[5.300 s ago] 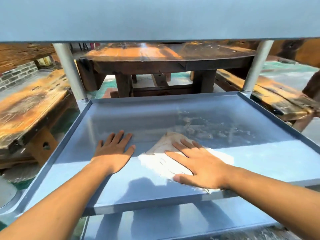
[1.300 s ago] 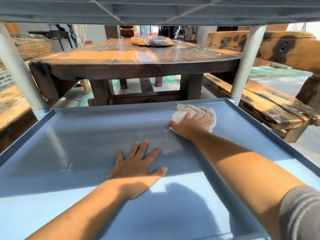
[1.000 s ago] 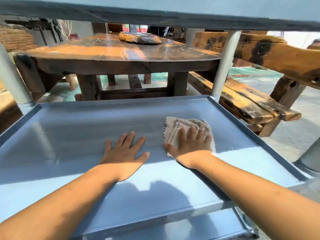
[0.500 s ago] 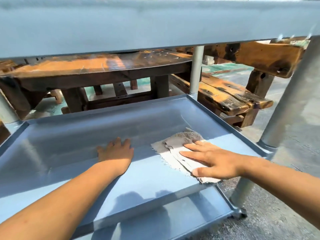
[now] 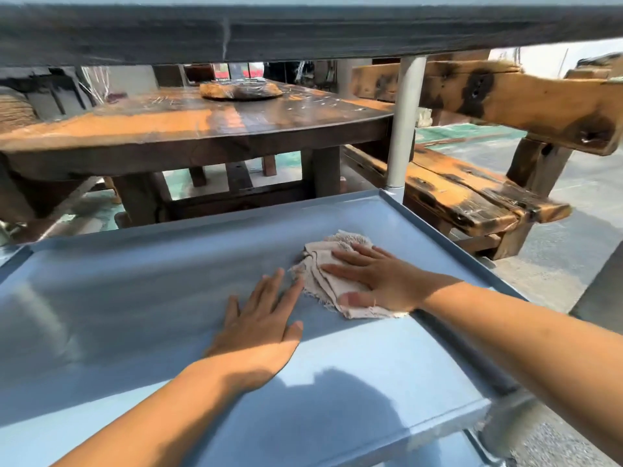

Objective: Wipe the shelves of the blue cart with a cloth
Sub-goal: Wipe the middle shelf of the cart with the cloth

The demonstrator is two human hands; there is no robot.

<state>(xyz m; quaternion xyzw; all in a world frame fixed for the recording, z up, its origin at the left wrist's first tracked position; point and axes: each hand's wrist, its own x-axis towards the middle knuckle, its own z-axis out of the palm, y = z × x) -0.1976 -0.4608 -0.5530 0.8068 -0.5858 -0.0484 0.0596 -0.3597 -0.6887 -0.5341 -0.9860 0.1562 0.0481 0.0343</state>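
The blue cart's middle shelf [image 5: 111, 298] fills the lower part of the view, a shallow tray with raised rims. A crumpled off-white cloth [image 5: 323, 264] lies on it toward the right rim. My right hand [image 5: 381, 278] presses flat on the cloth with straight fingers pointing left. My left hand [image 5: 259, 318] rests flat on the bare shelf just left of the cloth, fingers spread. The underside of the cart's top shelf [image 5: 303, 32] hangs overhead.
A grey post [image 5: 404, 129] rises at the shelf's far right corner. Behind the cart stand a dark wooden table [image 5: 202, 129] and a weathered wooden bench [image 5: 472, 193] on the right. A lower shelf edge [image 5: 448, 453] shows beneath. Concrete ground lies to the right.
My right hand has slid the cloth from the shelf's near right edge back toward the far right. My left hand has stayed flat on the shelf. My view has shifted lower.
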